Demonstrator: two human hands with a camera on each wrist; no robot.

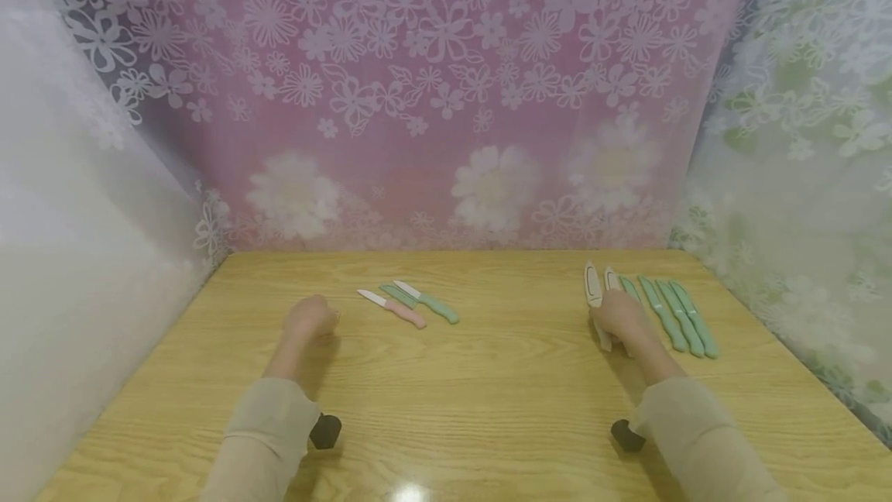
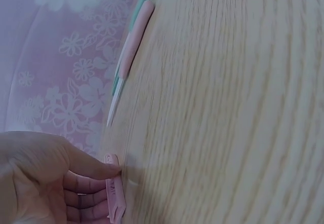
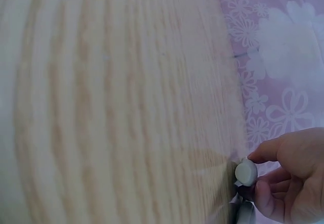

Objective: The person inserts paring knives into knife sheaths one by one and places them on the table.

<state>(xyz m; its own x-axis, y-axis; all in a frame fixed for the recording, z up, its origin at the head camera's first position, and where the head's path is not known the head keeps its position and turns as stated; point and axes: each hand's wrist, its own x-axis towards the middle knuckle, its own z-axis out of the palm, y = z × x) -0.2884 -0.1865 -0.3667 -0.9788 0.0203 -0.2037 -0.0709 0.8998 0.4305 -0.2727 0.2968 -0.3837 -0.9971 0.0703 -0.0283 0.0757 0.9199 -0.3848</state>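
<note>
My left hand [image 1: 311, 318] is low over the left part of the wooden table [image 1: 460, 393]. In the left wrist view it pinches a pink knife sheath [image 2: 115, 188] between thumb and fingers. To its right lie a bare pink-handled knife [image 1: 407, 314], a green-handled knife with a white blade [image 1: 439, 308] and a green sheath [image 1: 397, 294]. My right hand [image 1: 620, 316] is at a row of knives on the right, with its fingers around a pale sheathed knife [image 1: 592, 285]. The handle's round white end [image 3: 246, 173] shows between thumb and fingers. A second pale knife [image 1: 611, 279] is partly covered by that hand.
Several green sheathed knives [image 1: 683, 320] lie side by side right of my right hand. A pink floral curtain [image 1: 446, 99] hangs along the table's back edge, with pale curtains at both sides. A dark object [image 1: 325, 431] is at the left cuff, another [image 1: 628, 436] at the right.
</note>
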